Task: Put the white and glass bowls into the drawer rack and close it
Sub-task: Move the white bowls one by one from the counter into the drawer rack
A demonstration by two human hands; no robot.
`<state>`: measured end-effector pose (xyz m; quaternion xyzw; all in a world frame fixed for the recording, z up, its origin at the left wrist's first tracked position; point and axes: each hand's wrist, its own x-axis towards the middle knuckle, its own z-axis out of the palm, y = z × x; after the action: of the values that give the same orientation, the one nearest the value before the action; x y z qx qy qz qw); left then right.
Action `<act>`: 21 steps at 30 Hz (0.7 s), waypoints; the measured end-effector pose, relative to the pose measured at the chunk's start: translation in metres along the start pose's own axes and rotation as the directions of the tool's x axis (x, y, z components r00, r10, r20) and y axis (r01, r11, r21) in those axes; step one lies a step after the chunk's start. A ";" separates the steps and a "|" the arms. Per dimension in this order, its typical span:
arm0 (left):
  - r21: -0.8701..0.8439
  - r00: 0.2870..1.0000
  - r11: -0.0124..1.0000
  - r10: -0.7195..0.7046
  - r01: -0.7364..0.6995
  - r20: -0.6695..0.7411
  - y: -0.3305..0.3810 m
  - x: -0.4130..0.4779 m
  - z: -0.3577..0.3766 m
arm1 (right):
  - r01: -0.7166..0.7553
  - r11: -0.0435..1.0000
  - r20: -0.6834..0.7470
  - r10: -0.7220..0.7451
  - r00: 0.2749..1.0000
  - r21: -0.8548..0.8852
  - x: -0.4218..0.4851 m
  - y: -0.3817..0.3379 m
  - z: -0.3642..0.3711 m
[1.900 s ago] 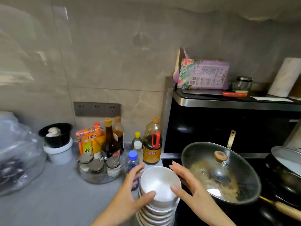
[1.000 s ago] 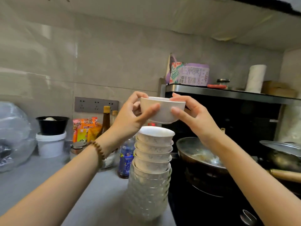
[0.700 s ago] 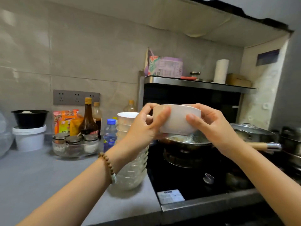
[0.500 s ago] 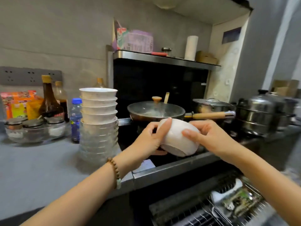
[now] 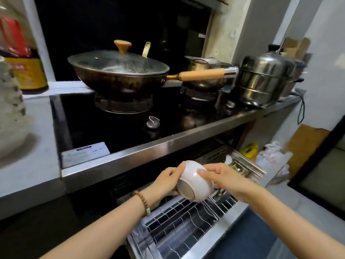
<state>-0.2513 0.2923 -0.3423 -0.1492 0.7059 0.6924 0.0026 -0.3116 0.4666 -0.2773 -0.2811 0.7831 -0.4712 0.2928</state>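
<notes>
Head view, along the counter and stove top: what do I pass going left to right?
Stack of bowls → lidded wok → small steel pot → tall steel steamer.

Single head-worn wide view, facing forward and down, close above the black glass stovetop (image 5: 115,128) and the open steel-wire drawer rack (image 5: 183,227).

Dim indoor light; the pale wall (image 5: 321,25) right of the dark glass-lidded wok (image 5: 115,81) washes out, the recess (image 5: 93,19) behind it sinks to black. Glare streaks its lid (image 5: 119,62) and the shiny steel steamer pot (image 5: 265,81) to its right. Far left of the wok everything smears; straight edges bow outward
</notes>
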 end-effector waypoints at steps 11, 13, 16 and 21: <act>0.053 0.996 0.998 -0.034 0.038 -0.080 -0.104 0.100 0.021 | -0.307 0.912 -0.017 0.323 0.946 0.273 0.132 0.123 -0.009; 0.115 0.997 0.993 0.044 -0.037 -0.056 -0.118 0.111 0.019 | -0.356 0.874 0.038 0.364 0.930 0.330 0.153 0.139 -0.004; 0.155 0.992 0.985 0.088 -0.074 -0.085 -0.138 0.124 0.016 | -0.404 0.842 0.056 0.412 0.909 0.356 0.175 0.155 0.004; 0.166 0.987 0.986 0.038 -0.012 -0.155 -0.166 0.134 0.017 | -0.452 0.832 0.060 0.459 0.886 0.322 0.187 0.169 0.012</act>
<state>-0.3476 0.2818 -0.5337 -0.1940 0.7605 0.6177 -0.0496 -0.4563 0.3934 -0.4708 -0.0294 0.7412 -0.5137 0.4311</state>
